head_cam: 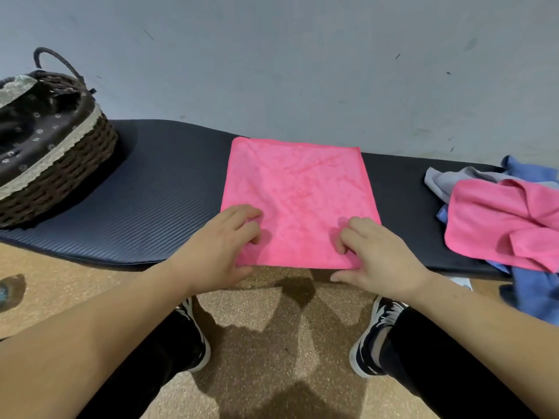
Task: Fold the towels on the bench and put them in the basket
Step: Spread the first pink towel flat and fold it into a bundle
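Note:
A pink towel (298, 195) lies spread flat in the middle of the black padded bench (157, 201). My left hand (222, 246) pinches its near left corner, fingers curled on top and thumb under the edge. My right hand (378, 252) grips the near right corner the same way. At the bench's left end stands a dark wicker basket (69, 167) with a brown flowered liner and a rope handle. A loose heap of towels sits at the right end: a second pink towel (502, 222), a grey towel (453, 178) and a blue towel (532, 173).
A pale grey wall (272, 71) rises directly behind the bench. Part of the blue towel hangs off the bench's right front edge. My legs and black sneakers (375, 337) stand on the speckled tan floor (260, 322) below.

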